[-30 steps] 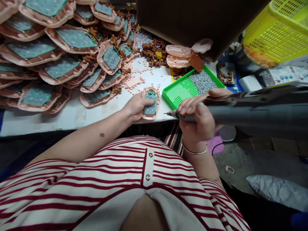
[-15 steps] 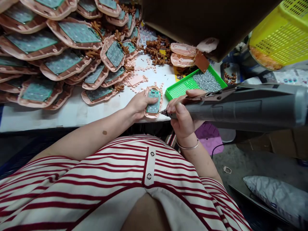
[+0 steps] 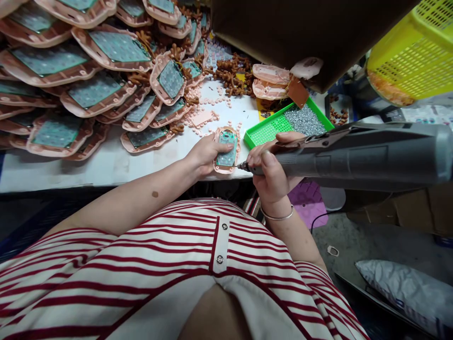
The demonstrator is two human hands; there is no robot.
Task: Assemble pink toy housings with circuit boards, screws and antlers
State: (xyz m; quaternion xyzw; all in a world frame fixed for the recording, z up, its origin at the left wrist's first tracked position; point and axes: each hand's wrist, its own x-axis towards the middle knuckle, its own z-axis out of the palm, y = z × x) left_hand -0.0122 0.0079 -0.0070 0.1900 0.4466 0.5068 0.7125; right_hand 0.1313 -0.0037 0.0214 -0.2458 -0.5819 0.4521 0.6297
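One small pink case with a green board is near the middle of the frame, above the front edge of the white table.
The left hand grips this case from its left side, with the thumb lying across the board. The right hand is closed around a grey power screwdriver, whose tip is at the lower right corner of the case; if it touches, I cannot tell. Just beyond the right hand is a green tray with many silver screws. Brown parts lie at upper centre, similar cases are piled at upper left, and a yellow basket stands at upper right.
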